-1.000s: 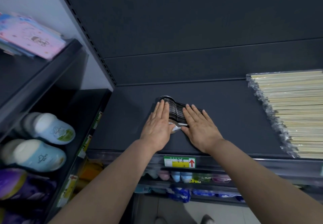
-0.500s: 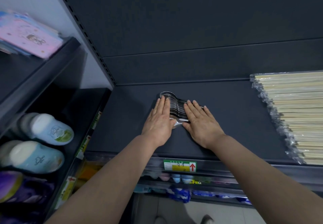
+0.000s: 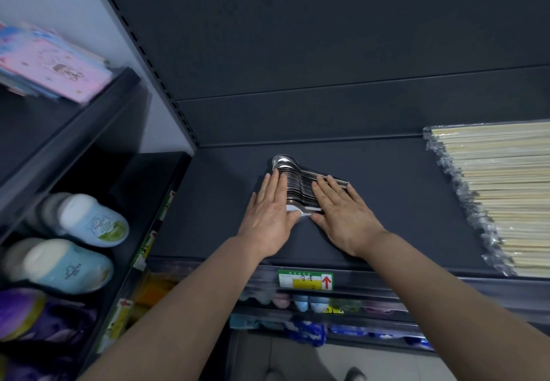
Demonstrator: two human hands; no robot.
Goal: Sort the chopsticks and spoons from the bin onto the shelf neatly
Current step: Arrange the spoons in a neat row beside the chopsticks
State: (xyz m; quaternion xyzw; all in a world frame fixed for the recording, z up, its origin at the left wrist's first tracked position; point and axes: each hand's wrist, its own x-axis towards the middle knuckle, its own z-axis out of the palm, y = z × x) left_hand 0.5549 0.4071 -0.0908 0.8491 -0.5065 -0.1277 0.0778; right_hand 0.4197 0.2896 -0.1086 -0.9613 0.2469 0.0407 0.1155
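A row of overlapping metal spoons (image 3: 299,185) lies on the dark shelf (image 3: 393,202), bowls to the left and handles to the right. My left hand (image 3: 270,215) lies flat with straight fingers against the bowl side of the row. My right hand (image 3: 342,211) lies flat over the handles on the other side. Both palms press down on the shelf, and the spoons sit between them. Wrapped packs of pale chopsticks (image 3: 500,193) are stacked at the right end of the same shelf.
A price label (image 3: 305,280) with a red arrow sits on the shelf's front edge. Lower shelves hold small coloured goods (image 3: 306,303). The neighbouring rack on the left carries blue and white bottles (image 3: 92,221) and a pink pack (image 3: 53,67) above.
Both hands have slid a little farther back along the spoon row, staying flat on either side of it. The spoons look slightly more squared up.
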